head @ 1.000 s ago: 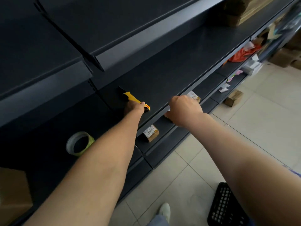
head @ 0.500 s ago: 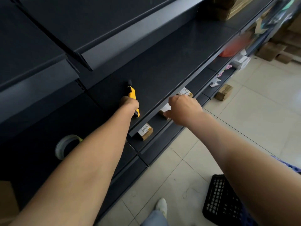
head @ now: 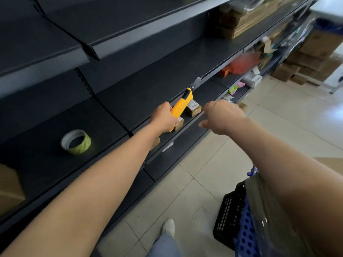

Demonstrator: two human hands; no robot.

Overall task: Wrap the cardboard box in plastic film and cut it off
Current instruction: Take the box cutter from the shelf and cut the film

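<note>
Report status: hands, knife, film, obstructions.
Left hand grips yellow knife. Right hand curled, grip hidden. Film under right arm. Small boxes on shelf behind knife.

The knife (head: 180,108) I see in the left hand (head: 163,118) is bright yellow with a black slider. The shelf (head: 148,84) is charcoal, paler grey along its front edge. Towards its left end, the tape roll (head: 76,142) is yellow-green around a white core. Below, a small box (head: 194,108) is brown with a white label. Over beige floor tiles (head: 278,117), one crate (head: 227,210) is black and another (head: 246,232) blue, both gridded with holes.
</note>
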